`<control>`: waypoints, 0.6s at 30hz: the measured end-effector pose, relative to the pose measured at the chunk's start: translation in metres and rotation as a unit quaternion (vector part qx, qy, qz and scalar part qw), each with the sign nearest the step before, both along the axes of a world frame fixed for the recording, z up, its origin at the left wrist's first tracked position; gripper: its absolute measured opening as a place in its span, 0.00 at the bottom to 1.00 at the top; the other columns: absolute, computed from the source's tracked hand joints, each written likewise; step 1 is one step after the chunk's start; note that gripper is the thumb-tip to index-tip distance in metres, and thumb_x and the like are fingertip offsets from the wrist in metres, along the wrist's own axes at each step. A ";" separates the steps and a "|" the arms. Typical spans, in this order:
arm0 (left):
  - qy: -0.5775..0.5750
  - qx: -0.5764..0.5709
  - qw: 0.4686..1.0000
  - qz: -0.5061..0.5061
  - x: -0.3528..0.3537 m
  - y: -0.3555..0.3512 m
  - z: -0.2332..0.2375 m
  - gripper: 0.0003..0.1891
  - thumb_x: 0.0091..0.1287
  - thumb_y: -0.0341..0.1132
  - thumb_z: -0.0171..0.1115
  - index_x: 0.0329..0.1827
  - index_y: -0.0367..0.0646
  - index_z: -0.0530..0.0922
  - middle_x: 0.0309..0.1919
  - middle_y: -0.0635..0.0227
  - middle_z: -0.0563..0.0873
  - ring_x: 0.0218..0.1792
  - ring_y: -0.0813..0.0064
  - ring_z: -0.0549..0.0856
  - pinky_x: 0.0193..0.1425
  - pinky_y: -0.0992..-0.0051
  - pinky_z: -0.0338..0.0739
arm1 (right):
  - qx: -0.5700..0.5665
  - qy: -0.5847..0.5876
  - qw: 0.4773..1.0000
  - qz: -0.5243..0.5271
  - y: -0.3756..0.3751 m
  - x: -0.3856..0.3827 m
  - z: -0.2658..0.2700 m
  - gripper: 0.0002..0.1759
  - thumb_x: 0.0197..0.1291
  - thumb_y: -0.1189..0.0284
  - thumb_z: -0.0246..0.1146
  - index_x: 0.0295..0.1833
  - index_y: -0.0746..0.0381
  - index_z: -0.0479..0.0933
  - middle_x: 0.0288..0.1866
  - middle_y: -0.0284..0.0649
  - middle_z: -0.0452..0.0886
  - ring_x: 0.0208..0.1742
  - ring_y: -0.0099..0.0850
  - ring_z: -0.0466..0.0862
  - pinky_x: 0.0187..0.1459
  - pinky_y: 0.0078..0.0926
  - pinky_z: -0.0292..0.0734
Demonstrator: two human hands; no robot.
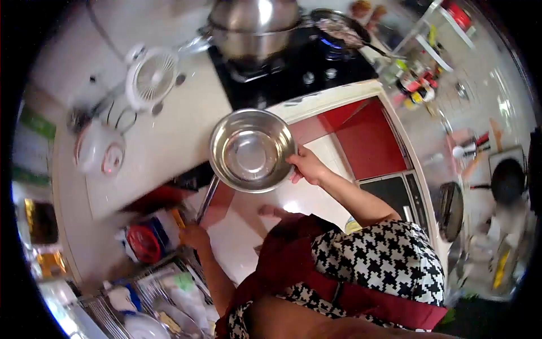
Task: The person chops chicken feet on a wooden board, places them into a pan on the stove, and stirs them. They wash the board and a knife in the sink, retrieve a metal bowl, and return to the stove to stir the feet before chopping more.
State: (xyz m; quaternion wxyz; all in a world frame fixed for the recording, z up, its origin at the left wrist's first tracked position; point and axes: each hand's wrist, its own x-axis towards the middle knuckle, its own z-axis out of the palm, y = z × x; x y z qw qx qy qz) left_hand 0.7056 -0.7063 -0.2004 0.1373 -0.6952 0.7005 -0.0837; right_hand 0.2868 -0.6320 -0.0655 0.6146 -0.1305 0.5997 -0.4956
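A round steel bowl [252, 151] is held out over the floor, its right rim gripped by my right hand [307, 165]. Nothing but reflections shows inside the bowl. My left hand [195, 236] is lower down at the left, closed around a long dark handle [209, 196] that runs up to the bowl's lower left edge. Whether the handle touches the bowl I cannot tell. Beyond the bowl, a large steel pot [254, 42] stands on the black gas stove [293, 85].
A frying pan [340, 28] with food sits over a blue flame. The white fan [152, 78] stands on the left counter [186, 121]. Dishes fill a wire rack [101, 316] at lower left. Bottles and utensils line the right counter, above red cabinets [372, 141].
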 end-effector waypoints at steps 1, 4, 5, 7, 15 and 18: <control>-0.013 0.006 0.999 -0.034 -0.004 -0.006 -0.009 0.09 0.60 0.37 0.56 0.32 0.43 0.81 0.30 0.58 0.83 0.36 0.57 0.81 0.34 0.61 0.76 | 0.009 -0.002 1.000 -0.030 0.010 -0.027 -0.005 0.21 0.58 0.73 0.54 0.55 0.70 0.62 0.30 0.45 0.77 0.16 0.29 0.78 0.13 0.24 0.75; -0.038 0.037 0.996 -0.077 -0.043 -0.041 0.027 0.09 0.60 0.37 0.58 0.35 0.43 0.81 0.32 0.57 0.83 0.38 0.55 0.81 0.38 0.60 0.77 | 0.037 -0.022 0.994 -0.099 0.027 -0.090 -0.014 0.22 0.58 0.73 0.53 0.58 0.68 0.61 0.30 0.45 0.78 0.16 0.28 0.78 0.13 0.24 0.76; -0.044 0.050 0.994 -0.081 -0.064 -0.053 0.046 0.09 0.59 0.37 0.58 0.36 0.43 0.81 0.33 0.56 0.83 0.40 0.55 0.81 0.40 0.59 0.77 | 0.026 0.001 0.989 -0.145 0.031 -0.110 -0.010 0.21 0.59 0.74 0.53 0.58 0.67 0.61 0.28 0.44 0.78 0.16 0.28 0.78 0.14 0.24 0.76; 0.009 0.053 0.997 -0.050 0.019 -0.030 -0.017 0.10 0.59 0.38 0.59 0.38 0.43 0.81 0.36 0.56 0.83 0.43 0.54 0.80 0.41 0.58 0.77 | 0.013 0.049 0.986 -0.159 0.049 -0.053 -0.022 0.20 0.59 0.74 0.53 0.57 0.68 0.61 0.26 0.44 0.78 0.16 0.28 0.78 0.14 0.24 0.76; 0.022 0.061 0.997 -0.044 0.044 -0.033 -0.040 0.11 0.61 0.39 0.58 0.40 0.44 0.81 0.40 0.55 0.82 0.44 0.52 0.79 0.40 0.55 0.76 | 0.019 0.115 0.965 -0.235 0.058 -0.085 -0.028 0.16 0.57 0.76 0.53 0.52 0.65 0.66 0.27 0.40 0.76 0.14 0.25 0.75 0.11 0.22 0.72; 0.036 0.011 0.999 -0.024 0.052 -0.023 -0.060 0.11 0.61 0.41 0.58 0.37 0.43 0.80 0.38 0.54 0.82 0.38 0.53 0.81 0.37 0.56 0.77 | 0.017 0.134 0.967 -0.216 0.047 -0.091 -0.019 0.16 0.58 0.75 0.53 0.53 0.63 0.66 0.26 0.38 0.75 0.14 0.25 0.75 0.11 0.22 0.71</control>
